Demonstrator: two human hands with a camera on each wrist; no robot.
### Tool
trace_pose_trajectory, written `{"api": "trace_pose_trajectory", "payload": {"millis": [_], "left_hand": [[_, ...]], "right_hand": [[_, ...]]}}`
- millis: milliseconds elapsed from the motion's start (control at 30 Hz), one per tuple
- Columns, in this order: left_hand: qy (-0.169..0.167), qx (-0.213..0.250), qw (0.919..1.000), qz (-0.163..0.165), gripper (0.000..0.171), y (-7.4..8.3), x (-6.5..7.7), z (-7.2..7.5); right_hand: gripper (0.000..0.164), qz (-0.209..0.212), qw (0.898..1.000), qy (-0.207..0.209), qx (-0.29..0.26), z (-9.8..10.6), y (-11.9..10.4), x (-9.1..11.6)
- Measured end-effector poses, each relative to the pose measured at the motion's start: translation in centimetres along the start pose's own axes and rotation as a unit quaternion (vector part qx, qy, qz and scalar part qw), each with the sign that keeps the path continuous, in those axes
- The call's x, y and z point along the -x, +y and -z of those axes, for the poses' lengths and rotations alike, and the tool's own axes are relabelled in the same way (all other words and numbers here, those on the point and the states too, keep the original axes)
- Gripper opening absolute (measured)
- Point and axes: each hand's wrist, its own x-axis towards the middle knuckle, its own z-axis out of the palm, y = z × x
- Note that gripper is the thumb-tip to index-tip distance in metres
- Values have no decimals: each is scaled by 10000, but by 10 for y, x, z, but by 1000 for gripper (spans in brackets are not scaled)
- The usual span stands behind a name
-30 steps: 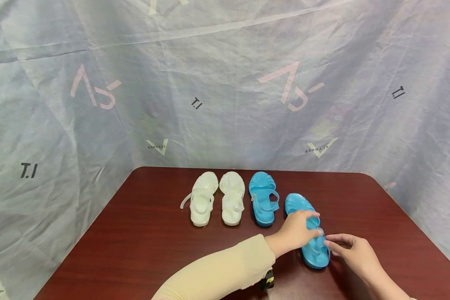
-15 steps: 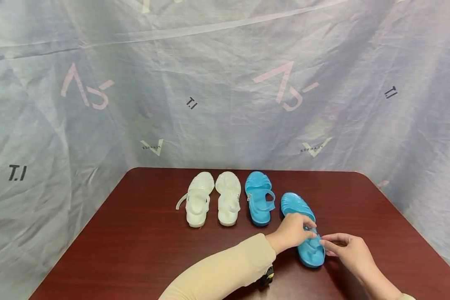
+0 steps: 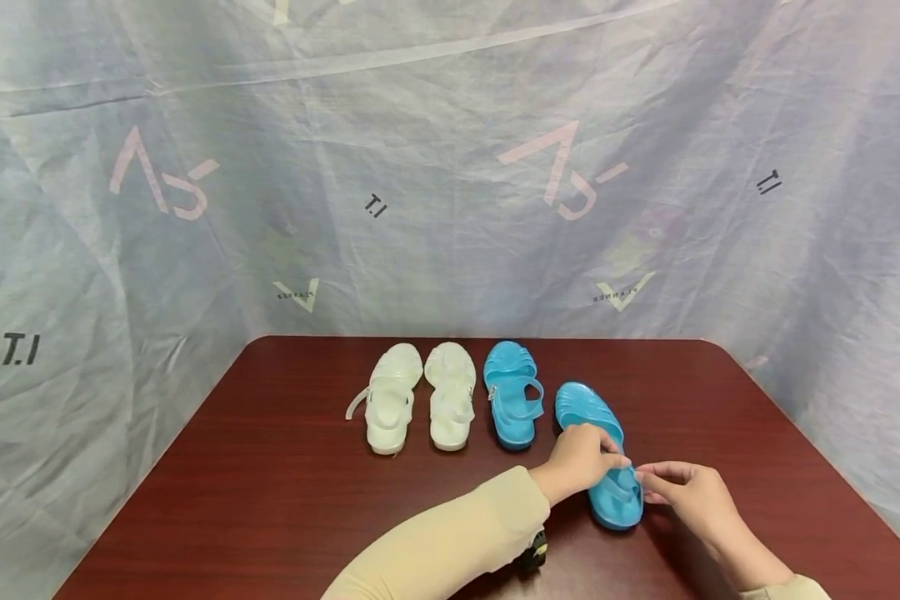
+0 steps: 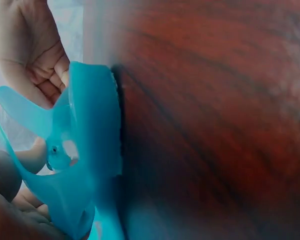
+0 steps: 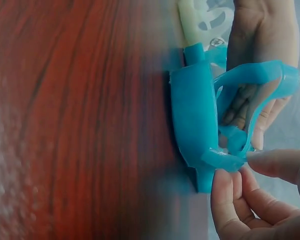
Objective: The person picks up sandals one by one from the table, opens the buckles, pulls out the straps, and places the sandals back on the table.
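Observation:
A blue jelly sandal (image 3: 615, 510) lies sole down on the table, angled, toe pointing away and to the left. Reaching across its middle from the left, my left hand (image 3: 579, 457) grips the strap area, thumb and fingers near the buckle side. My right hand (image 3: 692, 497) comes in from the right and pinches the ankle strap (image 5: 224, 159) between thumb and fingers at the sandal's outer side. The heel strap loop stands up behind, as the left wrist view shows, with a small buckle pin (image 4: 54, 149) near my left thumb. Left fingers partly hide the sandal's middle.
Left of the worked sandal stands a second blue sandal (image 3: 513, 421), then two white sandals (image 3: 450, 421) in a row. One white sandal's strap (image 3: 356, 406) sticks out leftward. A printed grey cloth (image 3: 420, 167) hangs behind the dark red table (image 3: 270, 500).
The head view has shifted slightly, moving everything a little left. My left thumb and fingers have drawn closer together over the sandal; the right hand keeps its pinch at the sandal's side.

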Motion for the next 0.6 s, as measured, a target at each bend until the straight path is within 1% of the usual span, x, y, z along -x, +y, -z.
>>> {"api": "trace_pose_trajectory", "payload": {"millis": [67, 133, 200, 267, 400, 500, 600], "left_hand": [[-80, 373, 9990, 217, 12, 2, -1, 0], [-121, 510, 9982, 291, 11, 4, 0, 1], [-179, 623, 9974, 324, 12, 6, 0, 2], [-212, 641, 9973, 295, 12, 7, 0, 4], [-237, 813, 9960, 279, 14, 5, -1, 5], [-225, 1003, 9941, 338, 15, 2, -3, 3], [-171, 1035, 9937, 404, 14, 0, -4, 0]], "right_hand": [[43, 9, 10000, -10, 10, 0, 0, -2], [45, 6, 10000, -18, 27, 0, 0, -3], [46, 5, 10000, -8, 25, 0, 0, -3], [47, 25, 10000, 6, -14, 0, -2, -5], [44, 59, 9999, 67, -74, 0, -4, -6], [44, 73, 9999, 66, -100, -1, -6, -6], [44, 58, 9999, 42, -145, -2, -6, -5]]}}
